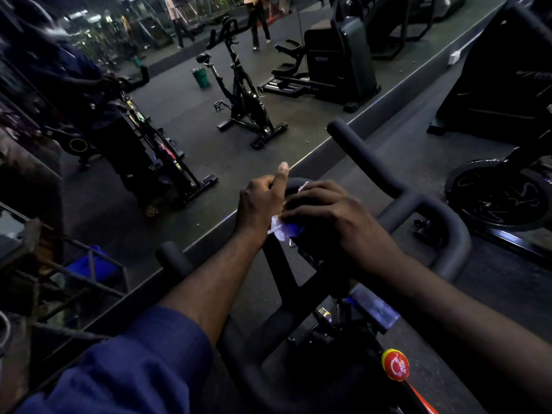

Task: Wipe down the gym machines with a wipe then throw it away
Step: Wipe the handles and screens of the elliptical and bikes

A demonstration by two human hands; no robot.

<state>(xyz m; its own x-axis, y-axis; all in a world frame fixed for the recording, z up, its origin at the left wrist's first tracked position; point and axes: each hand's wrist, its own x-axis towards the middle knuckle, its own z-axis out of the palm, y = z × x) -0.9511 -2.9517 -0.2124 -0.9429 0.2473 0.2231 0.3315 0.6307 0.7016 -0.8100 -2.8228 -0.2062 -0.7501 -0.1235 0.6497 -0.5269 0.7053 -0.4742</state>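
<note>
The biggest thing before me was the mirror [179, 115], and just in front of it stood the spin bike whose handlebar [418, 204] I was cleaning. Its two side horns pointed away from me toward the glass. The right horn was long and lay to the right of and beyond my hands; the left horn was shorter in my view and lay low beside my left forearm. Between them, the middle loop of the bar rose up, and both my hands met on it.

My right hand [331, 216] lay over this loop with the fingers bent down on the wipe [282, 230], grasping it against the bar. The wipe was a small, white, crumpled piece that showed only in the gap between my two hands, touching both. My left hand [260, 201] was wrapped around the loop just beside it, as far as I could see, with the thumb standing straight up.

I judged that the wipe should go next along the right horn, because the right hand already held it and was the nearer one; the stroke should follow the length of the horn, away from me. A small green bin [200, 77] showed in the mirror, well apart.
</note>
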